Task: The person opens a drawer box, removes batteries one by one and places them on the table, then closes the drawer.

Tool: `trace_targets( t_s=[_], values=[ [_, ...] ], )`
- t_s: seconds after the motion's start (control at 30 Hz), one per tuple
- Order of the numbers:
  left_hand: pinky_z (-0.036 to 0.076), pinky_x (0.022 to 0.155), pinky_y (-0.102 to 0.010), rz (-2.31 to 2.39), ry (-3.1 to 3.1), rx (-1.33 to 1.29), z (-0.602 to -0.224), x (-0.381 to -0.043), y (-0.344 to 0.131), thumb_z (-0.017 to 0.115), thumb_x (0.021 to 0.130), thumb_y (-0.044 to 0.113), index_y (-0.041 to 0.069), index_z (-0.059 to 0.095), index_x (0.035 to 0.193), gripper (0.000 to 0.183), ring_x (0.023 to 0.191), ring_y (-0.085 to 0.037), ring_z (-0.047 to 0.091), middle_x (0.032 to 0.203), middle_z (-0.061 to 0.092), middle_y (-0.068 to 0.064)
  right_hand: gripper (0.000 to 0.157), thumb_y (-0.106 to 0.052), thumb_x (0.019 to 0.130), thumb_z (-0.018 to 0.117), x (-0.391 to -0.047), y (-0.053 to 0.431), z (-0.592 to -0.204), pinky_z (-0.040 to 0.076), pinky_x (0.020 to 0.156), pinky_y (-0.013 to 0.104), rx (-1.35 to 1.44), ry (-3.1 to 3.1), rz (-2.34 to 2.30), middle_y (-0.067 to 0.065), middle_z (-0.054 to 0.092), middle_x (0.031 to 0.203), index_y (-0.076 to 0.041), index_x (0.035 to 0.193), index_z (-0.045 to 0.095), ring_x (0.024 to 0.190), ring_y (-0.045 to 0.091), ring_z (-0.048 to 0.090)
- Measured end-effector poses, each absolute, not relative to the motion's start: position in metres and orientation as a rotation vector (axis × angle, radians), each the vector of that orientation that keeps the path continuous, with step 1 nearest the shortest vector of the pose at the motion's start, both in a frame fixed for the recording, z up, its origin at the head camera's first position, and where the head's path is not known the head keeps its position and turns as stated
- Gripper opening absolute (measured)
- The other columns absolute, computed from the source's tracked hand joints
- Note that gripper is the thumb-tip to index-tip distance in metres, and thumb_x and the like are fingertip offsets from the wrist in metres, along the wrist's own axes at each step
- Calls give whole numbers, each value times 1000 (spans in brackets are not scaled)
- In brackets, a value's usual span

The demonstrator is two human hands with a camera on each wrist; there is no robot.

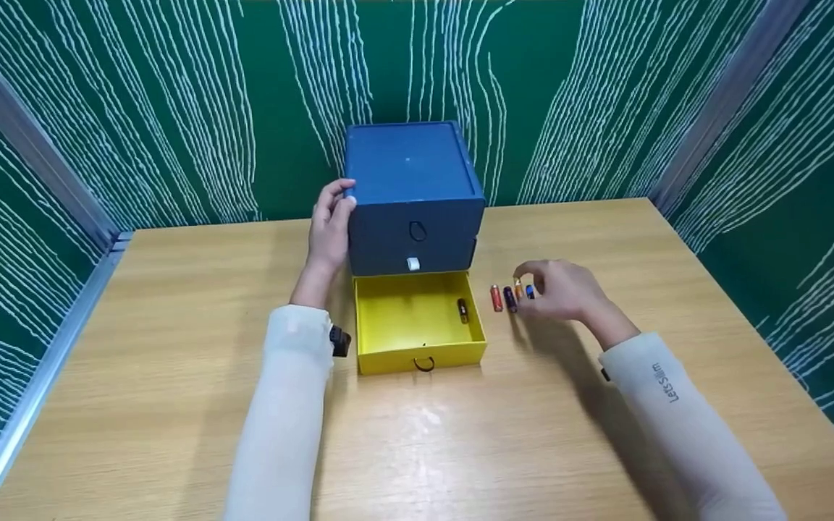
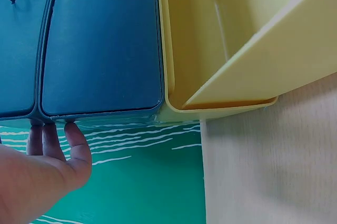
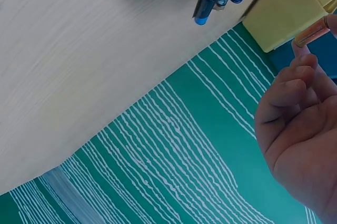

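Note:
My left hand (image 1: pixel 330 235) rests on the left side of a blue drawer box (image 1: pixel 417 163), its fingertips against the side wall in the left wrist view. Below, a yellow drawer (image 1: pixel 388 358) is pulled out, with a dark battery (image 1: pixel 462 311) lying in it near the right wall. To the right of the drawer, my right hand (image 1: pixel 565 289) pinches an orange battery (image 3: pixel 313 31) between thumb and index finger. Under and beside that hand, several batteries lie in a row on the table, among them a red battery (image 1: pixel 496 298) and a dark purple battery (image 1: pixel 510 299).
The wooden table (image 1: pixel 417 441) carries everything. Green wall panels (image 1: pixel 301 166) with white wavy lines stand behind it and on both sides. The upper blue drawers have a dark loop pull (image 1: pixel 417 231) and a white tab (image 1: pixel 413 264).

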State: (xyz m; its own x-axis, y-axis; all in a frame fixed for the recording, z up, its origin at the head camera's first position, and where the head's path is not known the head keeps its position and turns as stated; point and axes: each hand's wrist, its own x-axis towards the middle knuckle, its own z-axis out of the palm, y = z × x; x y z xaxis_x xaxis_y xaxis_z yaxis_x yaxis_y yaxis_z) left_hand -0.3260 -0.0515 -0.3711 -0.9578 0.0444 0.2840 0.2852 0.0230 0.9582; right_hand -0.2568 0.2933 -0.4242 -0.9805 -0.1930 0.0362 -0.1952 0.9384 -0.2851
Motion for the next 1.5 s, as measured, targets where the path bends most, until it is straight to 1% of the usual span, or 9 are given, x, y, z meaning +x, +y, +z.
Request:
trace_targets(
  t_s=[0.2,0.37,0.5,0.63,0.97,1.2,1.5],
  values=[
    [30,98,-33,-2048,-2110,-360,-370,-326,-51,39,89,29,26,46,117,29,114,-12,36,128,35,3,40,-35,66,65,-259,302,-427,33,49,30,293,-3102,404,0,52,69,-26,104,59,62,18,45],
    [31,98,-33,-2035,-2127,-353,-371,-326,-51,38,89,30,28,46,118,29,114,-11,36,129,35,5,41,-36,65,64,-259,306,-429,34,52,29,251,-3123,371,1,54,73,-27,104,59,66,18,46],
    [31,98,-33,-2044,-2127,-345,-371,-325,-51,38,89,31,29,46,117,29,115,-11,36,130,34,5,40,-35,66,64,-259,308,-431,34,52,30,241,-3143,383,2,55,75,-26,104,58,67,19,47],
    [31,98,-34,-2041,-2126,-344,-372,-326,-50,38,89,30,29,46,117,28,114,-11,36,129,35,5,41,-33,67,65,-259,311,-432,35,53,29,236,-3165,401,5,57,79,-24,106,57,69,20,47],
    [32,97,-35,-2048,-2138,-322,-372,-326,-50,39,89,32,31,46,116,28,114,-11,36,129,34,5,49,-32,65,69,-262,315,-438,39,57,30,134,-3204,425,4,56,83,-21,111,56,73,21,49],
    [31,96,-35,-2009,-2135,-339,-371,-326,-51,38,89,31,30,46,116,28,113,-11,36,126,37,3,49,-28,65,65,-266,319,-444,37,55,30,124,-3211,396,5,56,82,-15,112,56,70,21,49],
    [32,95,-35,-2030,-2145,-327,-371,-327,-52,38,89,32,32,47,115,27,112,-12,36,126,36,3,51,-29,67,68,-268,321,-450,39,59,30,82,-3234,457,5,57,85,-17,115,54,73,22,50]
  ],
)
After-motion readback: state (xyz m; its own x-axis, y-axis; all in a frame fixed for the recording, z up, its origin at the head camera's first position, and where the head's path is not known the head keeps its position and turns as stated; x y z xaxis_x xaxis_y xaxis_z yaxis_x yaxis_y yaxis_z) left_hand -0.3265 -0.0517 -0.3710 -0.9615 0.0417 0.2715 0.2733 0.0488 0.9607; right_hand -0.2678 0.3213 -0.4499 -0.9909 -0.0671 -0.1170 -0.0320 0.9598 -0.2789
